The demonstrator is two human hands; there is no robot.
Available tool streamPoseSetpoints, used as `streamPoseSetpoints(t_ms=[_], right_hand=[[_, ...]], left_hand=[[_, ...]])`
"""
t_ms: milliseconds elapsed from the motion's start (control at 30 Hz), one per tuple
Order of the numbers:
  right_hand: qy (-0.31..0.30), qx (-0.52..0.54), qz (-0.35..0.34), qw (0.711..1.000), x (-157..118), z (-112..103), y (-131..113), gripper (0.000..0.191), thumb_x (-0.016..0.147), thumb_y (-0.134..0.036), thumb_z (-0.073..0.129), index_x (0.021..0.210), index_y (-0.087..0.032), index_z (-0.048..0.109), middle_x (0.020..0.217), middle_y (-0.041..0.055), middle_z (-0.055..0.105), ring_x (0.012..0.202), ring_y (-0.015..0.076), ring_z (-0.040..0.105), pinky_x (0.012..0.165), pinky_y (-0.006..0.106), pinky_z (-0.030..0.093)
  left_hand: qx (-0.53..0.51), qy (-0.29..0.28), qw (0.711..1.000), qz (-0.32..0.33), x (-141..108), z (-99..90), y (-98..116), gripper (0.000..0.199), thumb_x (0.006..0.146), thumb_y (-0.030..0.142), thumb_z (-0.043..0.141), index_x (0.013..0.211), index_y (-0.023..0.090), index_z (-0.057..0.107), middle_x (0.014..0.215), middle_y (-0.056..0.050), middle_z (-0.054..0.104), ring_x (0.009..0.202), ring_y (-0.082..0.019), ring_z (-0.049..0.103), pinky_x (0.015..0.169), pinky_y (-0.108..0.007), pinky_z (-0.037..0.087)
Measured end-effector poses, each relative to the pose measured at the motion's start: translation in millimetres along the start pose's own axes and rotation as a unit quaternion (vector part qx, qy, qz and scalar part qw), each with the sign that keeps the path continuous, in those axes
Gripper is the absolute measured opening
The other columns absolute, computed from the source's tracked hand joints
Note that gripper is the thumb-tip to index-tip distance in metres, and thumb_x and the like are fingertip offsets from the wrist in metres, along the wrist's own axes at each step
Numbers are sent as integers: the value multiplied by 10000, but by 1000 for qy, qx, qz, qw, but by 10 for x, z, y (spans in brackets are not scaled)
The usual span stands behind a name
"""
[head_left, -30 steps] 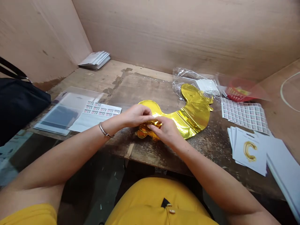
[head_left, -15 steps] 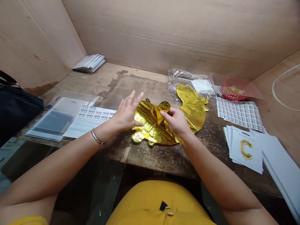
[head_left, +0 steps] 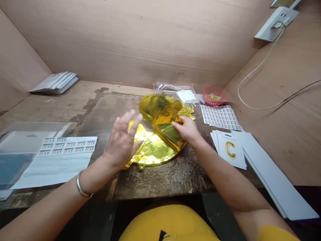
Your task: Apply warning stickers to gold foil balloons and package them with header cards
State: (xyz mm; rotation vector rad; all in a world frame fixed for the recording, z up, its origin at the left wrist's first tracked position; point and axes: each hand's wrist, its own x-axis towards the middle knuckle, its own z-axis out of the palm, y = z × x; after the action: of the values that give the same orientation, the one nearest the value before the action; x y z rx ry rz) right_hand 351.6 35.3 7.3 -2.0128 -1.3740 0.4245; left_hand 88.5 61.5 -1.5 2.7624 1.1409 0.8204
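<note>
A flat gold foil balloon (head_left: 155,150) lies on the worn wooden table, its upper part lifted, folded and blurred by motion. My right hand (head_left: 188,129) pinches an edge of it at the right side. My left hand (head_left: 124,139) hovers at the balloon's left edge with fingers spread, holding nothing; whether it touches the foil I cannot tell. More gold foil (head_left: 188,111) shows behind the lifted part, mostly hidden by it. Right of my right hand are white cards, the top card (head_left: 229,149) printed with a gold letter C.
At left lie a sticker sheet (head_left: 67,145) and clear plastic sleeves (head_left: 17,140). Stacked white packets (head_left: 56,82) stand back left. A red basket (head_left: 213,97), sticker sheets (head_left: 220,115) and a long white board (head_left: 278,177) are at right. A cable (head_left: 260,65) hangs from a power strip (head_left: 277,23).
My right hand has lifted and turned part of the gold balloon up and over. My left hand has drawn back slightly toward me. The view has swung to the right.
</note>
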Motion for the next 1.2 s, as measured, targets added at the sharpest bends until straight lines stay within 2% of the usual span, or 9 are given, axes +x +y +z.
streamPoseSetpoints(t_ms=[133,333,467,533,600,700,800,933,1200], right_hand=[[94,-78,76,990,609,-327,449,252,769,-229,584,868,-16,675,890,168,707,809,202,656,721,301,466],[117,-172,89,974,592,-383,512,253,805,-238,534,880,-39,672,957,238,666,1004,343,634,829,432,444],[163,-197,-12,967,253,-169,133,434,837,-239,502,1214,-32,565,1298,316,483,1279,425,420,1014,580,324],[48,-195,-188,961,-28,-48,-34,330,903,-316,457,1128,-156,639,1188,200,608,1189,337,512,1015,491,387],[-34,-180,-328,927,-365,35,-123,299,907,-397,465,996,-207,679,1036,136,685,1010,307,598,916,467,467],[-40,-151,-340,927,-806,61,-109,305,908,-440,466,971,-227,675,997,92,711,940,283,643,850,446,512],[-50,-121,-253,959,-1031,31,-26,283,895,-449,483,968,-244,665,990,79,722,923,279,676,823,429,534],[-86,-76,-189,975,-1100,76,-30,253,872,-460,510,899,-267,670,946,64,736,879,286,696,786,425,554],[-97,-49,-201,973,-1101,206,62,154,831,-500,536,871,-408,654,963,43,741,876,342,705,810,531,577]], left_hand=[[9,-205,978,39,-291,239,1,402,947,336,483,1333,260,563,1448,-138,489,1355,-356,420,1096,-592,322],[-6,-225,974,11,-328,256,-2,420,967,360,449,1366,256,533,1456,-153,474,1364,-352,407,1094,-560,337],[-51,-208,976,27,-332,253,65,419,957,353,477,1354,227,525,1465,-149,459,1368,-336,400,1111,-548,320],[-79,-153,985,7,-348,219,24,429,953,320,480,1353,166,504,1437,-161,484,1343,-295,432,1119,-481,342],[-92,-67,993,-34,-377,77,-111,411,951,259,457,1337,123,495,1385,-169,525,1296,-255,474,1103,-420,376],[-39,28,985,-163,-454,-339,-571,381,922,175,432,1285,119,533,1302,-150,572,1241,-244,492,1097,-413,360],[18,-7,938,-345,-579,-768,-1252,445,858,224,545,1298,150,540,1311,-135,565,1246,-291,467,1077,-438,341],[-22,-65,916,-394,-780,-972,-1940,473,621,282,785,1059,138,678,1033,-117,685,1021,-310,582,911,-402,441],[-140,-9,918,-372,-922,-988,-1880,123,657,228,697,705,162,605,956,-64,644,1021,-228,558,936,-347,424]])
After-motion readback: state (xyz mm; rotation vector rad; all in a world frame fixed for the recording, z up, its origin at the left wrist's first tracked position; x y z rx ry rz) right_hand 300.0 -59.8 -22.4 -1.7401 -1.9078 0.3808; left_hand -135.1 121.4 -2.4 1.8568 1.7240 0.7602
